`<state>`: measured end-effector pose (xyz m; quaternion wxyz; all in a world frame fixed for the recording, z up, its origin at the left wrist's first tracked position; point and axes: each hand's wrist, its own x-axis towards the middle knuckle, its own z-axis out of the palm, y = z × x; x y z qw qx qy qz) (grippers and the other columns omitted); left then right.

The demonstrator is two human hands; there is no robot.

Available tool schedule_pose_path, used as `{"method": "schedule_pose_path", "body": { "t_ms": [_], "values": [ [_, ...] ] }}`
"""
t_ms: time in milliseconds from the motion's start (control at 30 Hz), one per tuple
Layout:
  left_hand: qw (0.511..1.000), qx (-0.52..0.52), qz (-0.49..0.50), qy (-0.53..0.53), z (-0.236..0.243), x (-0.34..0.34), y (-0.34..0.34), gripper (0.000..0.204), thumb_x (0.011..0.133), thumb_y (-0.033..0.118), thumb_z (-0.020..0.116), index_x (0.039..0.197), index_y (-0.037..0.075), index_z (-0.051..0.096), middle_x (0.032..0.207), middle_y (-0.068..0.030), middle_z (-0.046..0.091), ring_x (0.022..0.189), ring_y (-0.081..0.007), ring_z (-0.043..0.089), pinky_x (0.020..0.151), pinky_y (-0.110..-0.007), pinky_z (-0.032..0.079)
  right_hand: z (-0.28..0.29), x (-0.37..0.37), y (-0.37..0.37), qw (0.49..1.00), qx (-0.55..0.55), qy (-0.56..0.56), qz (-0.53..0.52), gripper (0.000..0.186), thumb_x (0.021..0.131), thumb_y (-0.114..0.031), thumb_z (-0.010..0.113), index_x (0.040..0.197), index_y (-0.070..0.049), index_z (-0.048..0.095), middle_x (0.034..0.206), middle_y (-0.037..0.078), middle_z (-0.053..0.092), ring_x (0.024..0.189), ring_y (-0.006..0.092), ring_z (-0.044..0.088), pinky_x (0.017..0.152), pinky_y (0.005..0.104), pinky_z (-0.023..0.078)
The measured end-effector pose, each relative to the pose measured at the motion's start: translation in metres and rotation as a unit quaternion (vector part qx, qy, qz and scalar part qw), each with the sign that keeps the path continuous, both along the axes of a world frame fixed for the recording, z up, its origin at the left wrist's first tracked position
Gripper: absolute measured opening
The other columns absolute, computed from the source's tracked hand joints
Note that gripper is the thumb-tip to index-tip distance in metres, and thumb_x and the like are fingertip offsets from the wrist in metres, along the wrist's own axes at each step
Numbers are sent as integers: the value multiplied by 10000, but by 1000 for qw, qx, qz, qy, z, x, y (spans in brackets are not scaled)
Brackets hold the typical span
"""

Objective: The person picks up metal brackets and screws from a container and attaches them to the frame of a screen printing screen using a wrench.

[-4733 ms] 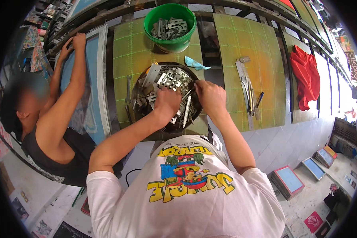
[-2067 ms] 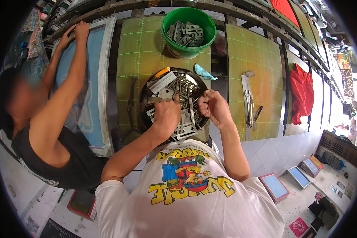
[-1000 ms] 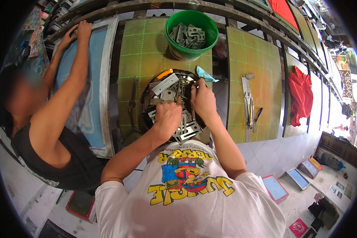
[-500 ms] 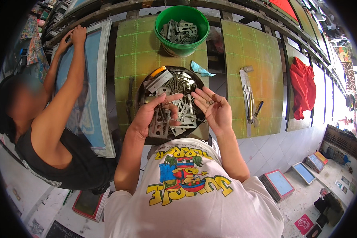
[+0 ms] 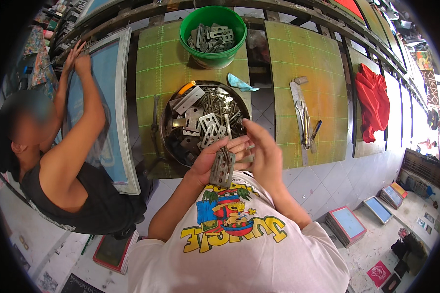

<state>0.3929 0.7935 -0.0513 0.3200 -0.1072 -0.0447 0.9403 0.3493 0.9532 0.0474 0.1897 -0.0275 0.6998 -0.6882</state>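
Clock directions run from the pan's centre. At 9, a dark spanner [image 5: 155,119] lies on the left board [image 5: 156,53]. The round pan [image 5: 171,146] is full of loose metal: mostly slotted plates [image 5: 192,119] on its left, screws [image 5: 225,103] on its right. At 12, an upright green bucket [image 5: 237,27] holds a heap of more plates. At 5, the left hand [image 5: 206,161] grips a holed plate [image 5: 222,170] beyond the board's near edge, over the shirt [image 5: 234,234]; its long axis runs nearly 12 to 6, top leaning slightly toward 1. At 1, a blue cloth [image 5: 242,83] overlaps the board's right edge. At 4, the right hand's [image 5: 268,152] fingers bend, blurred; whether they hold anything, I cannot tell. Floor [image 5: 266,115] shows between the boards. At 3, on the right board [image 5: 318,63], lies a ruler [image 5: 296,97].
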Motion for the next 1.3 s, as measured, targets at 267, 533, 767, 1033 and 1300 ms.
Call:
{"method": "schedule_pose_path", "body": {
  "t_ms": [267,533,767,1033,1300],
  "values": [
    [954,-292,-55,-48,15,9,-14,338,1068,226,535,1305,-6,598,1130,-103,722,963,-176,735,860,-314,602,-18,12,4,776,417,396,261,649,901,-74,508,1532,32,401,1608,183,405,1537,374,301,1212,680,131],
    [935,-351,-48,-24,23,20,-25,344,1083,270,539,1246,-19,626,1115,-74,707,962,-145,716,849,-298,585,-7,6,-8,846,311,362,240,607,907,-61,601,1489,22,448,1599,153,421,1516,418,303,1211,643,156],
    [971,-228,1,-67,30,23,-27,249,1091,269,499,1078,41,600,876,4,515,869,-161,577,859,-387,560,-70,-56,-24,940,227,239,90,251,975,-131,623,1170,19,676,1116,171,697,1093,363,648,917,445,528],
    [982,-164,20,-94,32,34,-47,272,1100,286,480,887,121,514,844,2,498,813,-145,533,797,-354,489,-124,-62,-106,862,411,273,120,481,945,-393,672,1161,30,597,1087,278,572,1055,441,580,918,510,494],
    [962,-230,108,-102,43,36,-100,287,1098,293,487,860,132,499,781,19,394,721,-117,437,678,-295,422,-104,-16,-88,821,407,347,202,488,922,-338,678,1238,21,583,1327,240,500,1221,384,492,1016,465,413]
  ]
}}
